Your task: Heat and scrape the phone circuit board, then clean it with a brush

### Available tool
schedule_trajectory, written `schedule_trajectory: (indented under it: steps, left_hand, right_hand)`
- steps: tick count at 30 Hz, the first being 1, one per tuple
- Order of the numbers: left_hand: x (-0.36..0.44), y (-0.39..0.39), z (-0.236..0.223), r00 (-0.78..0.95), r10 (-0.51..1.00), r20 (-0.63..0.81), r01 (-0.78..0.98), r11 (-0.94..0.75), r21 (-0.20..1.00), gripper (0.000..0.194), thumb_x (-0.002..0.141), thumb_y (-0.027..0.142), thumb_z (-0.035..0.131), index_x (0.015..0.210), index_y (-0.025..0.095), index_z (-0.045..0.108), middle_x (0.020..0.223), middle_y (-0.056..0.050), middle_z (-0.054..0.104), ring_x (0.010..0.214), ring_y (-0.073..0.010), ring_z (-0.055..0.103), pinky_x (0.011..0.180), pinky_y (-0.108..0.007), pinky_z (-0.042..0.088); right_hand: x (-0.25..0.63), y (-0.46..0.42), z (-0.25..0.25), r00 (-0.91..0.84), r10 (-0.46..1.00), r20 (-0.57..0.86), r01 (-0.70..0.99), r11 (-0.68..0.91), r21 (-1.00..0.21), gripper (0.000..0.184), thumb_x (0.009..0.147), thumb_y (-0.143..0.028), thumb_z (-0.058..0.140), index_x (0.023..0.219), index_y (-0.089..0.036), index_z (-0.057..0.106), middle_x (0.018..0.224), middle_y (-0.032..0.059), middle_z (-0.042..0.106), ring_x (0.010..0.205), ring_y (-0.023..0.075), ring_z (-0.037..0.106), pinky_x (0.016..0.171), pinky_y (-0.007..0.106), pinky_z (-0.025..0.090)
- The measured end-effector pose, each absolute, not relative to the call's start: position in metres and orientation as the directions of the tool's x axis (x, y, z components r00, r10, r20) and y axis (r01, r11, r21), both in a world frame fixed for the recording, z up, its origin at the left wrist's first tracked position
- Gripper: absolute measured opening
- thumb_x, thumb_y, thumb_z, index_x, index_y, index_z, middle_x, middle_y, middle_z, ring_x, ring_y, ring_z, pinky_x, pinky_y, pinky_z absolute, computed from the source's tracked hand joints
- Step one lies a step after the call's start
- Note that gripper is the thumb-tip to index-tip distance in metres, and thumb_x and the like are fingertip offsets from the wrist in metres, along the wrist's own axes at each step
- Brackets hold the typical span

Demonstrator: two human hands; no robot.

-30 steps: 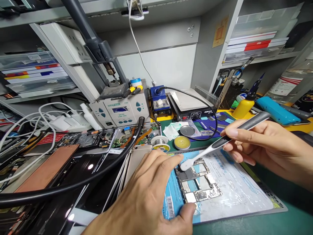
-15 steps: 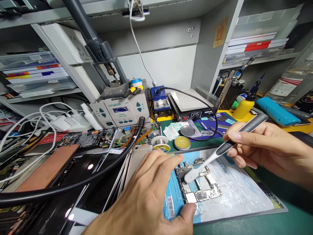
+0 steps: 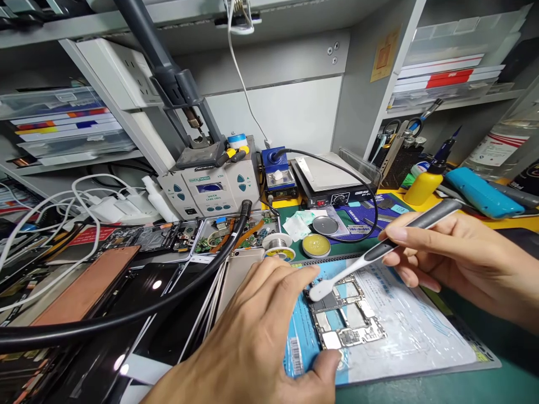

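In my right hand (image 3: pixel 438 247) is a black-and-white toothbrush (image 3: pixel 379 250), held between thumb and fingers like a pen. Its white head lies over the upper left corner of a phone circuit board (image 3: pixel 353 335); the bristles face down, out of sight. My left hand (image 3: pixel 256 325) spans the board's left side, forefinger by the top corner and thumb by the bottom corner, gripping it in place. Under the board lies a blue-and-white plastic packet (image 3: pixel 404 331).
Behind the board stand a solder spool (image 3: pixel 278 247) and an open tin of yellow paste (image 3: pixel 316 246). A thick black hose (image 3: pixel 185 300) crosses phone parts at left. A hot-air station (image 3: pixel 210 193), a heating plate (image 3: pixel 337 182) and a yellow bottle (image 3: pixel 423 185) line the back.
The toothbrush head has moved left and up across the board, towards its upper left corner. My left hand keeps its place at the board. The view has shifted slightly.
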State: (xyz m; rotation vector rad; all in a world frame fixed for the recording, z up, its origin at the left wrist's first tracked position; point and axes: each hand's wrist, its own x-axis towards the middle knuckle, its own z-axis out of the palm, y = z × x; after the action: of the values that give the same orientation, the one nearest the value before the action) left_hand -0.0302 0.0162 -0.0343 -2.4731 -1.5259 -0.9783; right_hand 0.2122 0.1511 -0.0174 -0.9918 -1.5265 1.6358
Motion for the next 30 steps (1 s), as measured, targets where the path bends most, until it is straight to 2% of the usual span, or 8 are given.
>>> schedule_trajectory:
  steps: [4,9,11,16,20,24,30]
  left_hand:
    - [-0.0297,0.0156,-0.0346,0.302,0.771,0.561,0.837,-0.496,0.232,0.061,0.07,0.019,0.074,0.129,0.013,0.056,0.114,-0.01,0.068,0.112,-0.0243,0.063,0.102,-0.037,0.058]
    - [-0.0306,0.0148,-0.0376,0.307,0.769,0.56,0.839,-0.497,0.222,0.06,0.071,0.018,0.074,0.128,0.013,0.056,0.113,-0.009,0.068,0.111,-0.0226,0.063,0.102,-0.035,0.057]
    - [-0.0307,0.0146,-0.038,0.308,0.774,0.553,0.837,-0.497,0.229,0.059,0.071,0.019,0.074,0.127,0.012,0.057,0.112,-0.009,0.068,0.11,-0.0218,0.063,0.101,-0.033,0.057]
    - [-0.0294,0.0163,-0.0366,0.301,0.776,0.555,0.844,-0.488,0.223,0.06,0.07,0.019,0.075,0.128,0.012,0.058,0.113,-0.009,0.069,0.111,-0.0218,0.063,0.102,-0.033,0.057]
    - [-0.0292,0.0162,-0.0361,0.3,0.766,0.568,0.837,-0.497,0.228,0.06,0.07,0.019,0.075,0.127,0.012,0.058,0.112,-0.008,0.068,0.109,-0.0209,0.063,0.101,-0.031,0.057]
    - [-0.0283,0.0159,-0.034,0.299,0.778,0.553,0.832,-0.496,0.248,0.059,0.07,0.017,0.075,0.126,0.012,0.059,0.11,-0.008,0.068,0.106,-0.0194,0.062,0.098,-0.029,0.058]
    - [-0.0285,0.0158,-0.0322,0.299,0.777,0.553,0.836,-0.493,0.242,0.058,0.071,0.019,0.075,0.127,0.013,0.059,0.11,-0.008,0.069,0.106,-0.0207,0.063,0.098,-0.031,0.058]
  right_hand:
    - [0.2141,0.1546,-0.0161,-0.394,0.917,-0.064,0.01,-0.066,-0.998,0.045,0.058,-0.053,0.091,0.048,-0.014,0.073,0.051,0.0133,0.065,0.042,0.0155,0.055,0.037,0.022,0.035]
    - [0.2139,0.1505,-0.0173,-0.441,0.893,-0.088,0.027,-0.085,-0.996,0.041,0.059,-0.053,0.091,0.055,-0.016,0.075,0.057,0.0131,0.069,0.043,0.0162,0.057,0.039,0.024,0.04]
    - [0.2134,0.1499,-0.0171,-0.458,0.884,-0.089,0.051,-0.074,-0.996,0.044,0.061,-0.057,0.089,0.052,-0.016,0.074,0.053,0.0129,0.067,0.043,0.0155,0.055,0.039,0.023,0.04]
    - [0.213,0.1532,-0.0151,-0.379,0.921,-0.091,0.055,-0.076,-0.996,0.045,0.058,-0.057,0.089,0.054,-0.014,0.075,0.054,0.013,0.066,0.042,0.0138,0.053,0.037,0.021,0.035]
    - [0.2144,0.1516,-0.0181,-0.413,0.906,-0.092,0.055,-0.076,-0.996,0.044,0.059,-0.056,0.089,0.055,-0.014,0.076,0.057,0.013,0.068,0.043,0.0148,0.055,0.039,0.023,0.038]
    - [0.216,0.1504,-0.0202,-0.443,0.892,-0.092,0.102,-0.052,-0.993,0.048,0.065,-0.058,0.085,0.049,-0.015,0.072,0.048,0.0124,0.063,0.043,0.0164,0.055,0.042,0.025,0.041]
    - [0.2145,0.1526,-0.0147,-0.348,0.933,-0.09,0.056,-0.075,-0.996,0.045,0.056,-0.057,0.089,0.054,-0.014,0.076,0.053,0.0132,0.066,0.042,0.0151,0.054,0.037,0.022,0.034]
